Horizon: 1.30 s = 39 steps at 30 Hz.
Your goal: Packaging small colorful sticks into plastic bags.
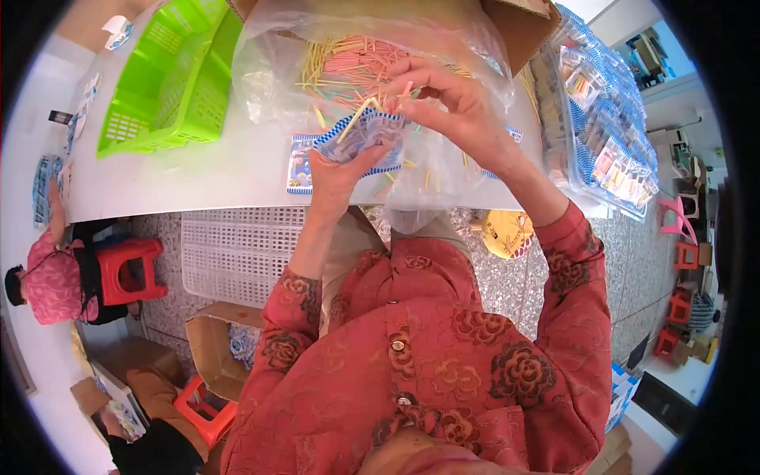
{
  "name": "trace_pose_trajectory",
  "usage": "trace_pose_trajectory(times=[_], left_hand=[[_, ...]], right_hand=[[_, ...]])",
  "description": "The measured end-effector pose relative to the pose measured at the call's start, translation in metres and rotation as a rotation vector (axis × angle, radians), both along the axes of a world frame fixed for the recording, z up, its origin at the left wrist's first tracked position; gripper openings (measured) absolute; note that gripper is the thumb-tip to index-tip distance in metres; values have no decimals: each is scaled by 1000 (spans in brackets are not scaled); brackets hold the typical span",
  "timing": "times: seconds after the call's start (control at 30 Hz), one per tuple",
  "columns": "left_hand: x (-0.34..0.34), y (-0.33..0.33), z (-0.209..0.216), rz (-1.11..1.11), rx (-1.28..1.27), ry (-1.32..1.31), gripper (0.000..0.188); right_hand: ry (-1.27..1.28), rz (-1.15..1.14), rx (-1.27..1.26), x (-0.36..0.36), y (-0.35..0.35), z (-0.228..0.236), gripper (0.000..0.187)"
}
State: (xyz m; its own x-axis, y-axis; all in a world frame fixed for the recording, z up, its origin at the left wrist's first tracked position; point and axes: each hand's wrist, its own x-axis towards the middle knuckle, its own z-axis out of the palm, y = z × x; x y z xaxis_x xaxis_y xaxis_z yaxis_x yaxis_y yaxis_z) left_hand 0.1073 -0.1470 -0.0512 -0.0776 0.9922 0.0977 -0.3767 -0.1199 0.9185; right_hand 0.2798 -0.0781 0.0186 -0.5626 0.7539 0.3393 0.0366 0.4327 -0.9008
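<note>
- Here, at about ten o'clock of the view, a lime-green plastic basket [170, 79] with slotted lattice walls lies tipped on the white table [198, 178]; its long axis runs from seven o'clock up to one o'clock.
- Just below the table edge, at about eight o'clock, a white plastic grid crate [237, 253] shows a regular pattern of small rectangular holes.
- Near centre, slightly toward eleven o'clock, the left hand [336, 178] holds a small flat packet [360, 138] with a blue-and-white checked border; thumb and fingers are clamped on its lower edge. The packet is glossy and slightly bowed, its open mouth facing up toward one o'clock.
- A thin yellow stick [356, 117] pokes out of the packet mouth, its long axis slanting from seven o'clock to one o'clock.
- At twelve o'clock, a crinkled clear plastic bag [277, 71] holds a loose heap of pink and yellow sticks [348, 63], mostly lying crosswise.
- Just right of centre, the right hand [455, 107] hovers over the packet mouth, fingertips pinched together on the stick ends.
- At two o'clock, a clear tray [582, 170] carries stacked filled packets [609, 119] in overlapping rows.
</note>
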Motion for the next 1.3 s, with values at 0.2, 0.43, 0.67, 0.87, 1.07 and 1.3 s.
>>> trace_pose_trajectory(times=[0.2,0.43,0.67,0.87,1.07,1.3], left_hand=[[-1,0,1,-7,12,-26,30],[2,-2,0,-41,-12,-21,31],[2,-3,-1,-45,-15,-57,31],[-3,-3,-3,-60,-5,-114,36],[-4,-2,-10,-54,14,-151,35],[0,-4,-3,-7,18,-179,28]], right_hand=[[-32,52,-11,6,1,20,29],[-161,-2,555,-6,5,33,22],[-227,19,494,-12,4,34,13],[-152,-76,406,-4,-1,44,12],[-233,-200,454,1,-8,38,11],[-292,-197,622,5,-7,41,9]])
